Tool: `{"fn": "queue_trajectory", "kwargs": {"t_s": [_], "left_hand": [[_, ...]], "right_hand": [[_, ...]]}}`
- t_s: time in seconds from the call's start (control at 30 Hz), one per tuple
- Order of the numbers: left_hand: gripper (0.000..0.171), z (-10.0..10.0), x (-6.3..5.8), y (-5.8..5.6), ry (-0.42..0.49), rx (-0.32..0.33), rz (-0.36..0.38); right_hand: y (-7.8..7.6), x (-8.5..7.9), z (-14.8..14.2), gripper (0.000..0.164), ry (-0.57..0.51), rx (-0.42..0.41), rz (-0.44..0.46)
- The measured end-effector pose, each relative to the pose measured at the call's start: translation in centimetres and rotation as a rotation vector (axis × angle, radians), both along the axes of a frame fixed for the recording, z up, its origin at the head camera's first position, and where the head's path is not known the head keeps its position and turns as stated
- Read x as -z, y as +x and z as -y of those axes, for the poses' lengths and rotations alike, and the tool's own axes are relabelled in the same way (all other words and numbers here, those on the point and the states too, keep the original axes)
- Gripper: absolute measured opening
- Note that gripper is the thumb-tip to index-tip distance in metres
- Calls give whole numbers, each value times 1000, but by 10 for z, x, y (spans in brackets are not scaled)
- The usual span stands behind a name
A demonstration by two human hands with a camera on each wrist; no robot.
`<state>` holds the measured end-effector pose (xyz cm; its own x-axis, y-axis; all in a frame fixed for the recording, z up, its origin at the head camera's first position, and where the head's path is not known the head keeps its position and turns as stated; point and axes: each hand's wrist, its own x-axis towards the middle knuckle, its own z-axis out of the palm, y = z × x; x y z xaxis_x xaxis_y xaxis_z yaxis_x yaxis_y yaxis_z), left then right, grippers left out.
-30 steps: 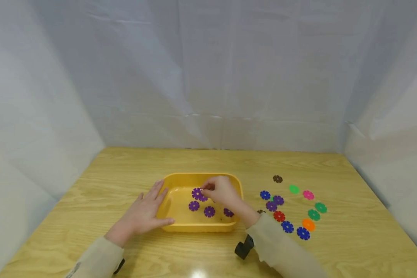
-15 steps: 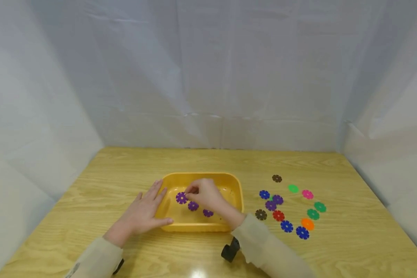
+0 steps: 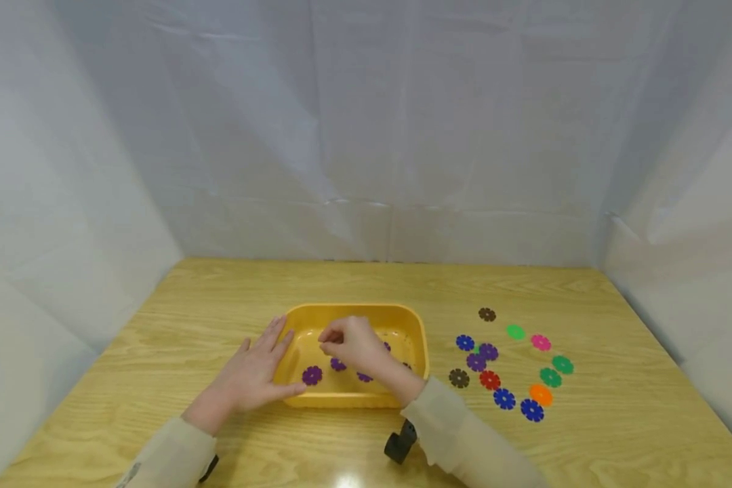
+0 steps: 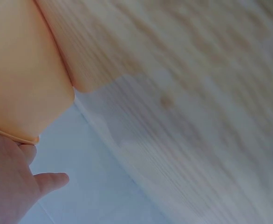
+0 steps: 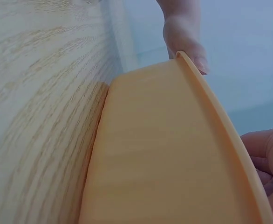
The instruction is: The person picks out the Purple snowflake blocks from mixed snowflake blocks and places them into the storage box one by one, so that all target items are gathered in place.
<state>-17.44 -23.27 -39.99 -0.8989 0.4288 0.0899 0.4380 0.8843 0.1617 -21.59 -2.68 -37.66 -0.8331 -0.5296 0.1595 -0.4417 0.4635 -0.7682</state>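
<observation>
A yellow plastic tray (image 3: 355, 400) stands on the table with several purple notched discs inside. My left hand (image 3: 253, 379) rests on its left rim, fingers spread and fairly straight; in the left wrist view the tray's outer wall (image 4: 20, 74) rises beside that hand. Over the middle of the tray is my right hand (image 3: 358, 344), its fingers loosely bent with the thumb near them and no disc showing between. One purple disc (image 3: 312, 375) lies on the tray floor at the left, below the right fingertips. Other purple discs (image 3: 338, 364) are partly hidden under the right hand.
Loose notched discs lie on the table right of the tray, among them a red disc (image 3: 490, 379), an orange disc (image 3: 541, 394), a blue disc (image 3: 532, 409) and a pink disc (image 3: 541, 342). White sheeting (image 3: 390, 135) hangs behind and at both sides.
My right hand has moved left within the tray and let go of a purple disc, which now lies on the tray floor at the left. My left hand has stayed at the rim.
</observation>
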Motion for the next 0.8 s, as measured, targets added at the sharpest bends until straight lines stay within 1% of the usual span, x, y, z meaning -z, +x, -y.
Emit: {"fn": "queue_trajectory", "kwargs": {"t_s": [0.1, 0.23, 0.4, 0.47, 0.57, 0.7, 0.8], "left_hand": [[91, 0, 0, 0, -4, 0, -2], [91, 0, 0, -1, -11, -3, -7], [92, 0, 0, -1, -12, -5, -5], [92, 1, 1, -1, -15, -3, -9], [91, 1, 0, -1, -19, 5, -16], [91, 3, 0, 1, -22, 4, -19], [91, 4, -1, 1, -27, 2, -20]], "right_hand": [[-1, 0, -4, 8, -15, 0, -5], [-2, 2, -15, 9, -33, 12, -36], [1, -2, -37, 9, -73, 15, -67], [3, -4, -48, 9, -86, 28, -63], [4, -4, -66, 8, -90, 68, -44], [7, -8, -90, 10, -58, 149, 5], [8, -11, -110, 13, -34, 199, 7]]}}
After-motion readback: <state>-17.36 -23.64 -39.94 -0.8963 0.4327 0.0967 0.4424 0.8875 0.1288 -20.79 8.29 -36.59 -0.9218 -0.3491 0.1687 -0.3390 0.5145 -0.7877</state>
